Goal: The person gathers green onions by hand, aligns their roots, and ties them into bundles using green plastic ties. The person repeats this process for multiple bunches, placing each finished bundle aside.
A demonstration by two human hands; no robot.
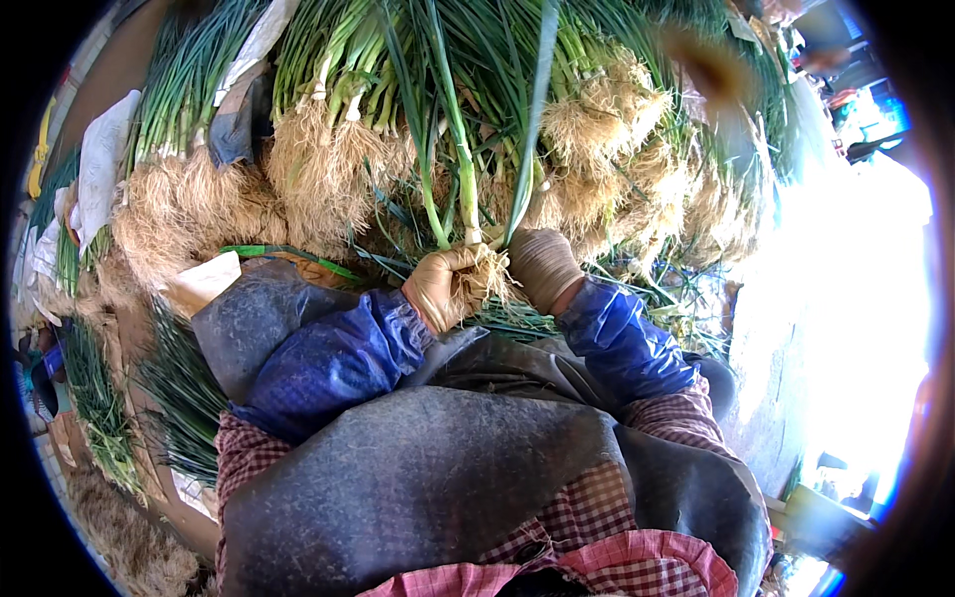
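Left hand, in a tan, close-fitting glove (pixel 443 289): closed around the root end of a slender green onion with a pale white base (pixel 468 189). The straw-coloured root tuft (pixel 489 279) spills out on the right side of this grip, into the gap between the hands.

Main relation: the onion's long axis runs from the left hand's fingers up and away from the body, near upright in view, leaning slightly left towards its top. White base is nearest the grip, green leaves farthest.

Right hand, in a matching tan glove (pixel 544 269): just right of the root tuft, fingers curled in, apparently pinching the lower end of a long, flat, blue-green leaf (pixel 534 119); exact contact hidden by the knuckles. The leaf rises from this hand, right of the onion's stem. Left hand is the nearer to the stem base, right close by.

Surroundings: beyond the left hand, a thick onion bundle with bushy tan roots (pixel 323 179); beyond the right, a second rooted bundle (pixel 602 109). Their leaves form a crowded backdrop to the onion's upper part. Loose green trimmings (pixel 517 318) lie below the hands; nearer the body, a dark grey waterproof apron (pixel 418 478).

Obstruction: none seen between the two hands except the roots.
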